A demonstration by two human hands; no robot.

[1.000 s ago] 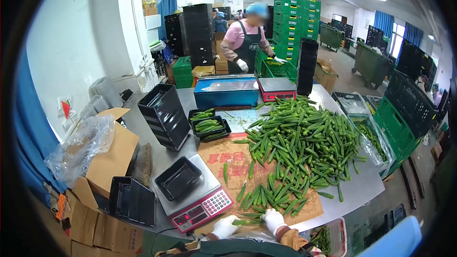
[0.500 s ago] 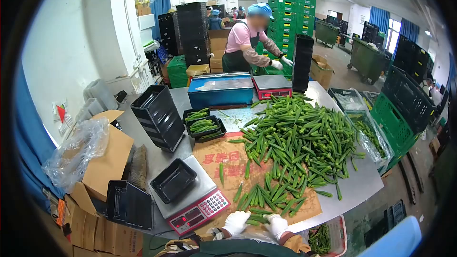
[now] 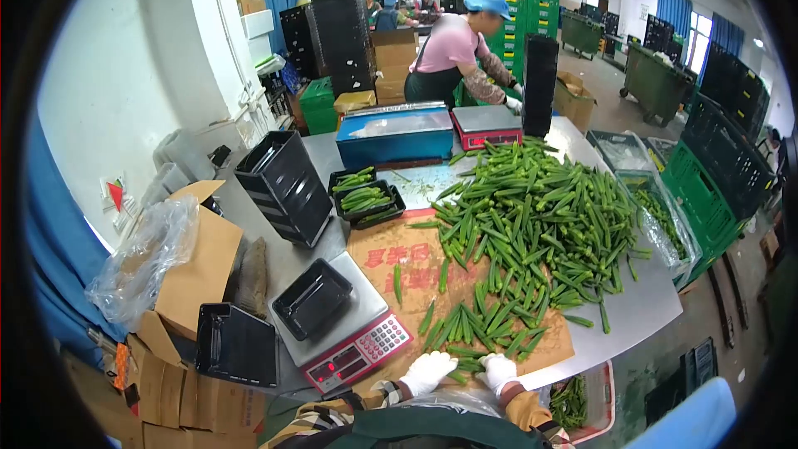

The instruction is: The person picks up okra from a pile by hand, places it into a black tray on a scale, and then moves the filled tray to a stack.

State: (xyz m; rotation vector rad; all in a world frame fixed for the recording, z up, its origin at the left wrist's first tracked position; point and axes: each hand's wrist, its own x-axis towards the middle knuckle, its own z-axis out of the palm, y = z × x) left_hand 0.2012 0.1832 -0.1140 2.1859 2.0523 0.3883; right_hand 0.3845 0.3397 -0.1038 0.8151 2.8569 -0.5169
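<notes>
Two white-gloved hands rest at the near edge of the cardboard sheet [image 3: 382, 237]. My left hand [image 3: 428, 372] has its fingers curled at the left end of a few okra pods [image 3: 467, 363]. Opposite it, my right hand [image 3: 499, 372] touches the right end of the same pods, fingers bent. A large okra pile [image 3: 540, 233] spreads beyond them. Left of the hands, a black tray [image 3: 312, 298] lies on a scale [image 3: 364, 303] with a red-edged keypad. Farther back, black trays [image 3: 366, 198] hold okra.
Stacked black trays [image 3: 283, 187], a blue scale [image 3: 395, 140] and a red scale [image 3: 488, 126] stand on the table. An open carton [image 3: 199, 270] is at left, green crates [image 3: 702, 195] at right. A co-worker [image 3: 453, 54] leans behind the table.
The view has shifted, so the table items appear slightly to the right. Both my hands remain by the near pods. The co-worker has bent forward and reached lower behind the black stack.
</notes>
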